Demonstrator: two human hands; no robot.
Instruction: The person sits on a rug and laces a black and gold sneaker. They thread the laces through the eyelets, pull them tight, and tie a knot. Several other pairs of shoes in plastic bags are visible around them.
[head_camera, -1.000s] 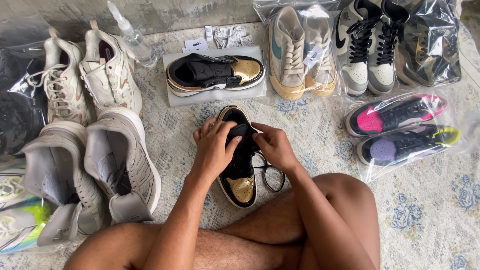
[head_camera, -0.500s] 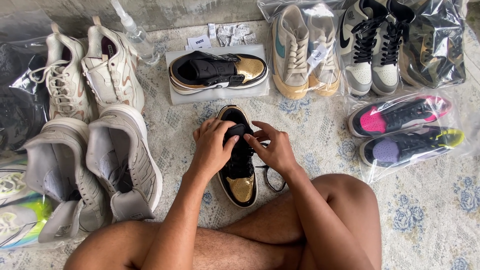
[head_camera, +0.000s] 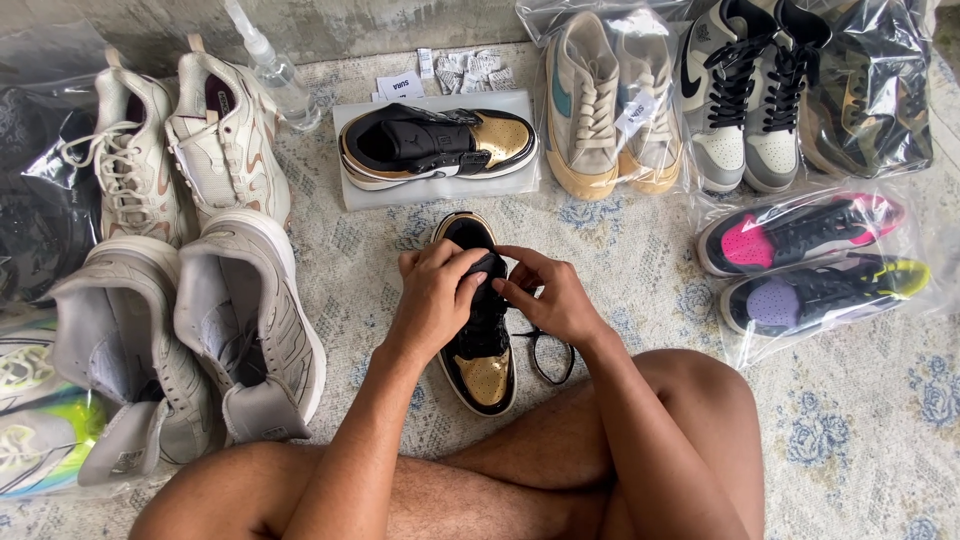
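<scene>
I have both hands on the black and gold sneaker (head_camera: 481, 340) that lies on the patterned rug (head_camera: 640, 270) just ahead of my crossed legs, toe pointing back at me. My left hand (head_camera: 437, 300) is curled over the shoe's tongue and collar, gripping it from the left side, while my right hand (head_camera: 552, 298) pinches with thumb and fingers closed at the lacing area; a black lace (head_camera: 548, 352) loops out onto the rug beside the shoe's right side. Its matching sneaker (head_camera: 438, 147) rests on its side on a clear bag nearer the rug's far edge. Grey high-tops (head_camera: 190, 340) and white sneakers (head_camera: 175, 150) sit along the left edge, bagged pairs (head_camera: 810, 265) toward the right, and a clear spray bottle (head_camera: 272, 70) near the far edge.
</scene>
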